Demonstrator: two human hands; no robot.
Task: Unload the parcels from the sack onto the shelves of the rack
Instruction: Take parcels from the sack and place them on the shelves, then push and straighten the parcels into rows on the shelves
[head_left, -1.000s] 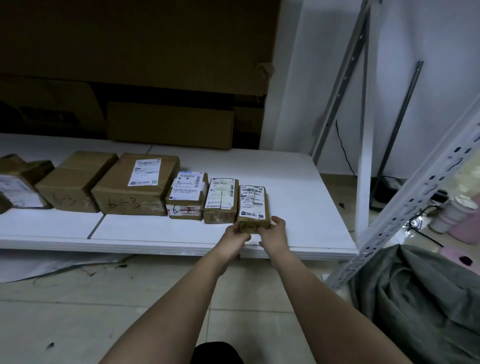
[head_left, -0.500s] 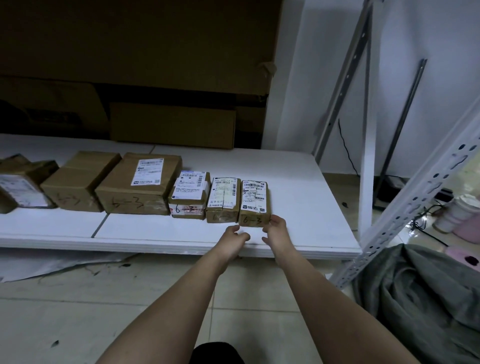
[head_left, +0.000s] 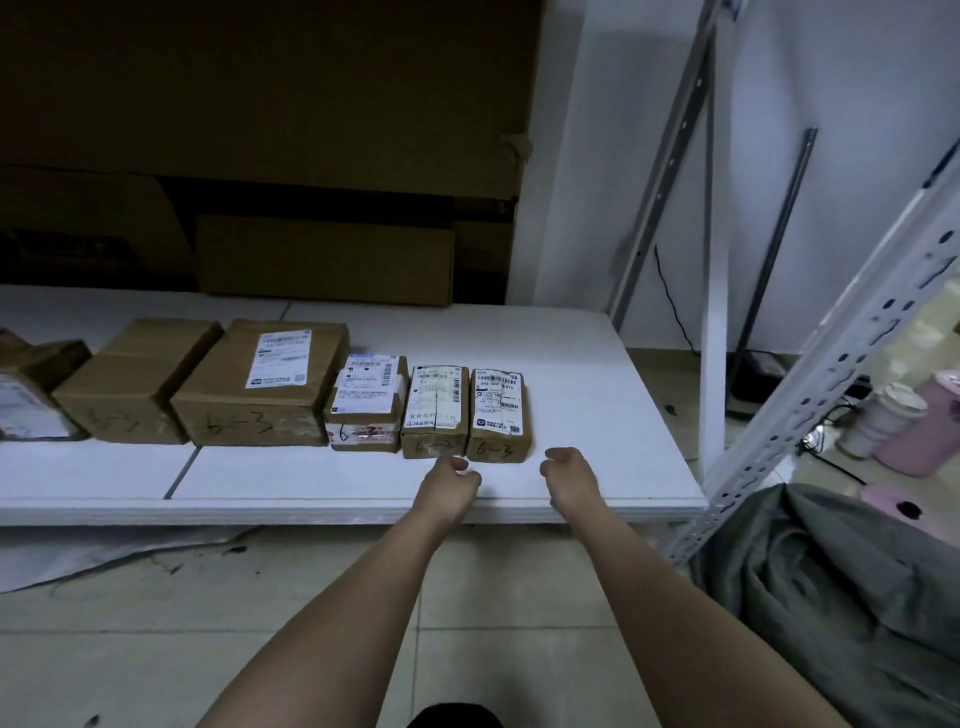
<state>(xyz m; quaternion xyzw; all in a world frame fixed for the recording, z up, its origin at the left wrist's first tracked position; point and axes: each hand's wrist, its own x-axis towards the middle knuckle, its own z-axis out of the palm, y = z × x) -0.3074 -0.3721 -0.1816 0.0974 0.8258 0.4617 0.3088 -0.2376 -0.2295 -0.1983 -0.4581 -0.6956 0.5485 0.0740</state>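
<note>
Several brown cardboard parcels stand in a row on the white shelf (head_left: 597, 415) of the rack. The rightmost one, a small parcel marked 6-3 (head_left: 500, 418), sits beside a similar small parcel (head_left: 435, 413). My left hand (head_left: 451, 486) hovers just in front of these two, fingers loosely curled, holding nothing. My right hand (head_left: 569, 475) hangs to the right of the 6-3 parcel, also loosely curled and empty, apart from it. The grey sack (head_left: 831, 597) lies crumpled on the floor at the right.
Larger boxes (head_left: 260, 384) fill the shelf's left part. A perforated white rack upright (head_left: 810, 405) slants at the right, with a pink container and white bottle (head_left: 883, 421) behind it. Flat cardboard (head_left: 322, 260) leans behind the shelf. Tiled floor lies below.
Both hands let go of the rightmost 6-3 parcel, which now rests on the shelf. They drew back toward the shelf's front edge, the right hand moving off to the right.
</note>
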